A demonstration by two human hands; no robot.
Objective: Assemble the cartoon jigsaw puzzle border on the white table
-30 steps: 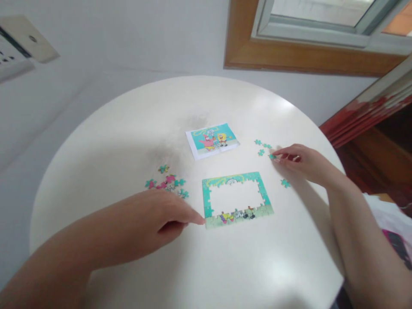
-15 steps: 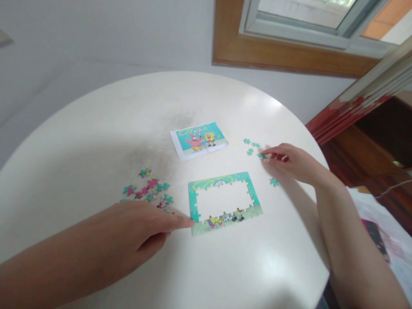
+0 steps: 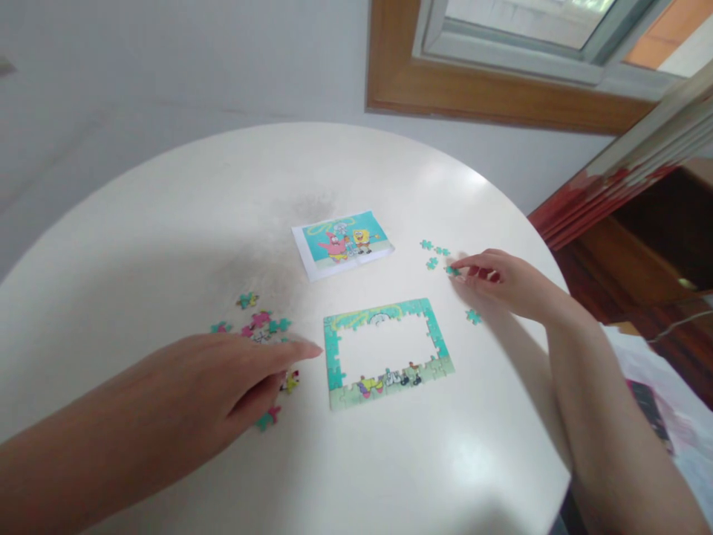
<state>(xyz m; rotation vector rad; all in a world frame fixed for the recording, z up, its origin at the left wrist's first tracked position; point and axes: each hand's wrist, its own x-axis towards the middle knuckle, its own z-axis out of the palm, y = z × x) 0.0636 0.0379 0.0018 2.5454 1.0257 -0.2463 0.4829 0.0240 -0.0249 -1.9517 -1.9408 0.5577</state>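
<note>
A jigsaw puzzle border [image 3: 444, 348], teal above and pale green below, lies assembled on the table around a white gap. My left hand [image 3: 231, 371] hovers over loose puzzle pieces [image 3: 261, 319], its index finger stretched out just left of the border and nothing seen in it. Part of those pieces is hidden under the hand. At the right, my right hand [image 3: 495, 279] is closed, thumb and index finger pinching a teal puzzle piece [image 3: 452, 271] on the table. Beside it lie several other teal pieces [image 3: 432, 263], and one single piece [image 3: 473, 317] nearer me.
A printed reference picture [image 3: 345, 241] of cartoon figures lies behind the border on the round white table [image 3: 167, 223]. Beyond the table are a wall and a wood-framed window [image 3: 501, 93]. A red-and-white curtain [image 3: 601, 182] hangs at the right, above a white-covered surface [image 3: 685, 394].
My left hand has moved up and left, its fingertip leaving the border's lower left corner. Pieces below that hand now show. My right hand stays at the same piece.
</note>
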